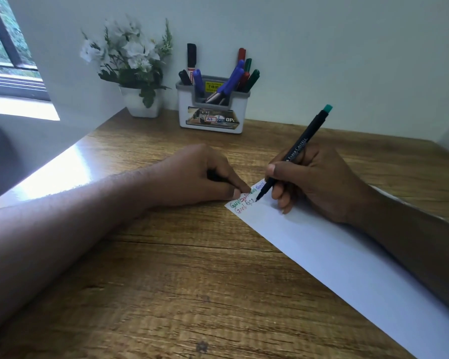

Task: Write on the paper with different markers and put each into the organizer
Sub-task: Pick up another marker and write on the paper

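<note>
My right hand [314, 182] grips a thin black marker with a green end [300, 146], its tip touching the top of the white paper [335, 255]. Several short coloured words are written near that top edge. My left hand [200, 174] is curled beside the paper, its fingertips pressing the top left corner; something dark shows inside its curled fingers, and I cannot tell what it is. At the back stands the white and grey organizer [213, 110] with several black, blue, red and green markers upright in it.
A white pot of white flowers [138, 71] stands left of the organizer against the wall. The wooden desk [179, 281] ends at a bright left edge, with a window beyond. Walls close the back and right.
</note>
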`<state>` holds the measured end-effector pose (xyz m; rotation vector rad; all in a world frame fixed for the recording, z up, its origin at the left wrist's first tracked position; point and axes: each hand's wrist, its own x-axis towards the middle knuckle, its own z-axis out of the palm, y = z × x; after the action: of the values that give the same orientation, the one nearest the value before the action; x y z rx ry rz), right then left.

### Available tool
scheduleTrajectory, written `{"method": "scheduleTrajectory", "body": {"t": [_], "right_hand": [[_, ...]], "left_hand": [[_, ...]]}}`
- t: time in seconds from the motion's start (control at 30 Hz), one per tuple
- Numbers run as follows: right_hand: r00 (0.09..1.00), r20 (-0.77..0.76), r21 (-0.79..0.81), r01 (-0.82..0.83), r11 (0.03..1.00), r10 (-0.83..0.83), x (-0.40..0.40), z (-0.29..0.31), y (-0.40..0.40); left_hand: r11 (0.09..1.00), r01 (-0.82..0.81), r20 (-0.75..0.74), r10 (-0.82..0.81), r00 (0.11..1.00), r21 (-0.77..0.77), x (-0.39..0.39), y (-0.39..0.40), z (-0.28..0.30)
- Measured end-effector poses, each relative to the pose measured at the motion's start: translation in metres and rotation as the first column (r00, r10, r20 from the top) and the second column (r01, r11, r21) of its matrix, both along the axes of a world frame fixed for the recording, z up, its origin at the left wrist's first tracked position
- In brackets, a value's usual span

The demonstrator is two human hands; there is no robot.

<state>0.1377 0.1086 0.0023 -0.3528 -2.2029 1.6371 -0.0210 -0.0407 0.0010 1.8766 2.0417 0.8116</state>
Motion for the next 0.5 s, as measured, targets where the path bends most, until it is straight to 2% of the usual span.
{"method": "scheduleTrajectory", "body": {"t": [0.5], "right_hand": [[1.0,-0.006,-0.001,0.004,1.0,-0.004,-0.0003,-0.0001,-0.0004]], "left_hand": [[1.0,-0.002,0.012,0.002,1.0,0.007,0.001,-0.001,0.0005]]}}
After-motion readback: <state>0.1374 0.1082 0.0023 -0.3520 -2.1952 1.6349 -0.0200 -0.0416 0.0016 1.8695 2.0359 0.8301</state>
